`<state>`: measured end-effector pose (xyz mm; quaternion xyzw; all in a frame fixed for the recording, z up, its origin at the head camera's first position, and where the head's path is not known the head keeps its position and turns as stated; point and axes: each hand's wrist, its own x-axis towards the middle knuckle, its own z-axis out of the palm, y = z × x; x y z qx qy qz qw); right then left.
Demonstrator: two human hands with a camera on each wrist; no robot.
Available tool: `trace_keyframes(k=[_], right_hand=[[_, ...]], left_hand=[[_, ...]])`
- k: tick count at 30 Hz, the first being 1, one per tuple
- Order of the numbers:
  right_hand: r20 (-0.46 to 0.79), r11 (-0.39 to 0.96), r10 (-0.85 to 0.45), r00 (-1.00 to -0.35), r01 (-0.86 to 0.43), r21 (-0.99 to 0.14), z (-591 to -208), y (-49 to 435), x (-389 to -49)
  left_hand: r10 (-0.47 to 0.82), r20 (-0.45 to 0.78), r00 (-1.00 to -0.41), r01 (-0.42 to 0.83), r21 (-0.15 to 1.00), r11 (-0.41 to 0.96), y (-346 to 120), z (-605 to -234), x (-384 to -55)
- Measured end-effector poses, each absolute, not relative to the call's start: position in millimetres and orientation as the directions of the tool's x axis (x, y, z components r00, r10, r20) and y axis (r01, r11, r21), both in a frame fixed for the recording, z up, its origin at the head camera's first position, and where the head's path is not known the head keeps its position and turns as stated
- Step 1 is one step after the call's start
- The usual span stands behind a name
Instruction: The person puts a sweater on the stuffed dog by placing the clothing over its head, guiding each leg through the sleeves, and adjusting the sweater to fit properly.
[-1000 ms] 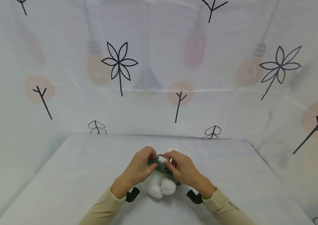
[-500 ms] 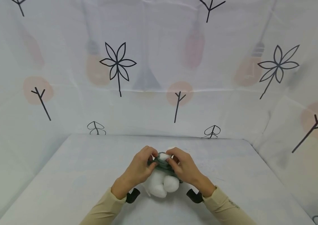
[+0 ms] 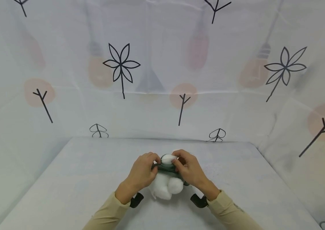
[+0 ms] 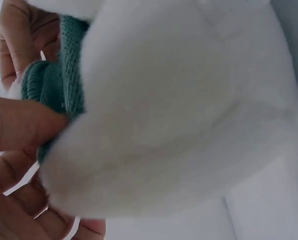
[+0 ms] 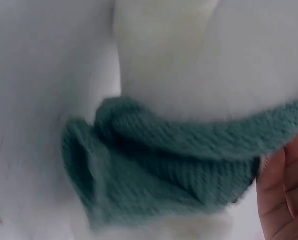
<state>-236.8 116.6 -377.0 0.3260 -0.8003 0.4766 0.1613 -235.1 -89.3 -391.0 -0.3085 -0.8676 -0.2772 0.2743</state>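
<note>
A white plush toy (image 3: 161, 186) lies between both hands, two rounded white lobes turned toward me. Around it is a green knitted garment (image 3: 168, 167), its rolled edge crossing the toy in the right wrist view. A loose sleeve (image 5: 123, 190) hangs there with its opening showing. The left hand (image 3: 143, 169) pinches the knit between thumb and fingers. In the left wrist view its thumb presses beside the white plush body (image 4: 189, 100). The right hand (image 3: 190, 167) pinches a small white plush part (image 3: 168, 159) that pokes out of a green opening.
The toy rests on a pale covered table (image 3: 93, 172). Behind it rises a white curtain (image 3: 150, 111) printed with leaves and twigs. Black wrist mounts (image 3: 199, 201) sit below the hands, near the beige sleeves (image 3: 104, 212).
More of the small white part shows out of the green opening, and it has moved slightly up and right. The right hand has risen a little; the left hand keeps its hold.
</note>
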Motion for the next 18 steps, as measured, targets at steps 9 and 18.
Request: trace_keyframes(k=[9,18], right_hand=[[0.616,0.360,-0.452,-0.645,-0.763,-0.536,-400.2,123.9,-255.2],[0.650,0.386,-0.518,-0.556,-0.830,-0.403,-396.6,123.5,-252.6]], left_hand=[[0.398,0.577,-0.713,0.683,0.446,0.579,-87.0,-391.4,-235.3],[0.369,0.609,-0.702,0.692,0.463,0.554,-83.4,-395.7,-233.8]])
